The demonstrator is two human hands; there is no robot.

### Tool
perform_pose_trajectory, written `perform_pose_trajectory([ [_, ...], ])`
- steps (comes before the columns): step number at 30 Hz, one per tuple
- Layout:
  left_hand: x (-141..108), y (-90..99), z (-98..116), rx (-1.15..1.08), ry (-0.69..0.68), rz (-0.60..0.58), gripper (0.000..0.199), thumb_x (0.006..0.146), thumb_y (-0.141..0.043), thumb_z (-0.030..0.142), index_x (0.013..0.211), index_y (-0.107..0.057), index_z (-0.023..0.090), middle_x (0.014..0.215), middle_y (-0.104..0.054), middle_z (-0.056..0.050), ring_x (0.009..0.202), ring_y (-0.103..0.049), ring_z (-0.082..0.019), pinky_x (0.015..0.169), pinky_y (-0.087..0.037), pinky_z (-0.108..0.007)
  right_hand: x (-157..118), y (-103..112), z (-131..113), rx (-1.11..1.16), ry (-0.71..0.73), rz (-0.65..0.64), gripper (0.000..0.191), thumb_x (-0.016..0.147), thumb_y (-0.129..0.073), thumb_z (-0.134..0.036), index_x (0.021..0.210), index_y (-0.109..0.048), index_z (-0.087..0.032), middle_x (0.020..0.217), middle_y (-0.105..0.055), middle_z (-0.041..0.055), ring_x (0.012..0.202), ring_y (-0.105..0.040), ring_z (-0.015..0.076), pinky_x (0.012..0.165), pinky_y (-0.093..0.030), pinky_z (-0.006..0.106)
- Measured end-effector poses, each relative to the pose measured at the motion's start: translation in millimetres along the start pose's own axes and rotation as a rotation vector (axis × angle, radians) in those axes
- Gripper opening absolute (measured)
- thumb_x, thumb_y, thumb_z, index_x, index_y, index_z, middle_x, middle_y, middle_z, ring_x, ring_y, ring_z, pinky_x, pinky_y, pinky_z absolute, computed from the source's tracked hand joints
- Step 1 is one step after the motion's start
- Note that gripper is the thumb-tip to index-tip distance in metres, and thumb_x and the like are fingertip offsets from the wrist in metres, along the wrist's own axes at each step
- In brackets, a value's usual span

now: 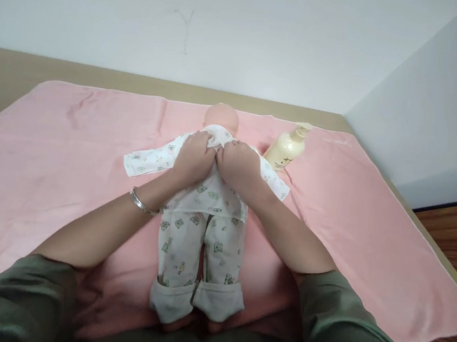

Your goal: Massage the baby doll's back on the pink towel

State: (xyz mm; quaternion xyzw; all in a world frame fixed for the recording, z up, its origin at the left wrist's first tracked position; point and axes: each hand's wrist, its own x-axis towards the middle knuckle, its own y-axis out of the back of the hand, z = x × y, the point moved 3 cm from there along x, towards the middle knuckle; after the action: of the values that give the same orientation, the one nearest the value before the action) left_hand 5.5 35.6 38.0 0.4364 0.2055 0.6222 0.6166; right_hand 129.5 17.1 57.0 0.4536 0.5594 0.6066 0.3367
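A baby doll point(221, 117) lies on its back with its head away from me, dressed in a white long-sleeved baby shirt point(209, 197) with small printed animals. Matching trousers point(182, 245) with turned-up cuffs cover its legs. My left hand point(194, 155) is closed on the upper front of the shirt, below the neck. Right beside it, my right hand point(236, 161) pinches the same part of the shirt, knuckles up. What exactly lies between the fingertips is hidden. Both sleeves spread out to the sides, the right one partly behind my right hand.
A pale yellow pump bottle point(286, 147) tilts to the right of the doll on a pink blanket point(369, 235). Under the blanket is a light wooden surface point(10, 74), with a white wall point(267, 39) behind it. Brown wooden flooring point(456, 238) shows at the right.
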Motion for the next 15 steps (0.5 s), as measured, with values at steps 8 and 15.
perform_pose_trajectory([
  [8, -1.3, 0.9, -6.0, 0.102, -0.056, -0.042, 0.038, 0.098, -0.035, 0.029, 0.117, -0.063, 0.012, 0.13, -0.066, -0.021, 0.129, -0.056, -0.035, 0.12, -0.041, -0.053, 12.0, 0.0, 16.2, 0.167, -0.229, -0.036, 0.045, 0.107, -0.037, -0.04, 0.101, -0.074, -0.017, 0.104, -0.078, 0.0149, 0.096, -0.071, 0.0306, 0.081, -0.053, 0.038],
  [15, -6.9, -2.2, 3.3, 0.099, -0.108, -0.038, 0.035, 0.089, -0.038, 0.016, 0.113, -0.063, 0.012, 0.131, -0.065, -0.021, 0.13, -0.056, -0.036, 0.12, -0.042, -0.052, 14.0, -4.7, 14.5, 0.085, -0.174, 0.016, 0.05, 0.11, -0.031, -0.036, 0.124, -0.067, -0.004, 0.124, -0.073, 0.0213, 0.117, -0.066, 0.033, 0.102, -0.048, 0.04],
])
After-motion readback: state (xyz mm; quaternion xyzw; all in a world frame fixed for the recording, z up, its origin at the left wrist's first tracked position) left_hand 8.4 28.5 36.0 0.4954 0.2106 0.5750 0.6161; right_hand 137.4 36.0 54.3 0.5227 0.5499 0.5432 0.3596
